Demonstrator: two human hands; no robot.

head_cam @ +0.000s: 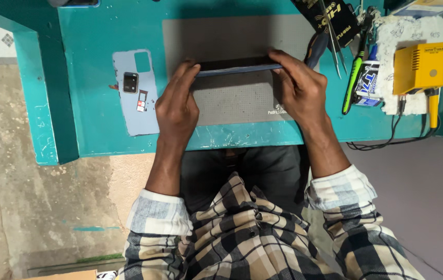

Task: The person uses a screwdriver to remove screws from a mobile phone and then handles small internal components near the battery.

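A dark smartphone is held edge-up above a grey work mat on a teal table. My left hand grips its left end with the fingertips. My right hand grips its right end the same way. Only the phone's thin side edge shows. To the left on the table lies a pale blue phone back cover with a small camera module and a small SIM tray resting on it.
At the right lie tweezers, a green-handled tool, a small bottle, a white cloth and a yellow box-shaped device with a black cable. A black packet sits at the back.
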